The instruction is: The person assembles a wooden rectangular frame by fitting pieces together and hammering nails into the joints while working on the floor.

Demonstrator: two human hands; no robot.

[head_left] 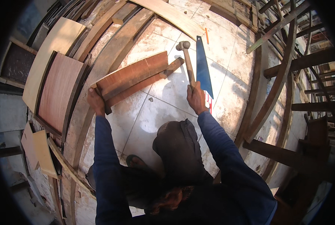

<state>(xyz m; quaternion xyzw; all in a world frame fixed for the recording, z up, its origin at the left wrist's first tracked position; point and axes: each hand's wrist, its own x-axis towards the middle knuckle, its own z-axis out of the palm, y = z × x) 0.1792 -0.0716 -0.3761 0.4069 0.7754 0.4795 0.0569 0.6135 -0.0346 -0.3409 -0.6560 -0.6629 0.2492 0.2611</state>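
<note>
My right hand is wrapped round the handle of a hammer, whose rounded metal head points away from me. To the left, my left hand grips the near-left end of a reddish-brown wooden frame made of boards and darker strips. The frame lies slantwise, its far end reaching toward the hammer. Just right of the hammer, a handsaw with a blue blade lies on the tiled floor. Part of its red and white handle is hidden by my right hand.
An orange pencil lies beyond the saw. Long timber beams and plywood panels crowd the left. Wooden frames with crossbars stand on the right. A pale board lies at the far side. Small chips dot the tiles.
</note>
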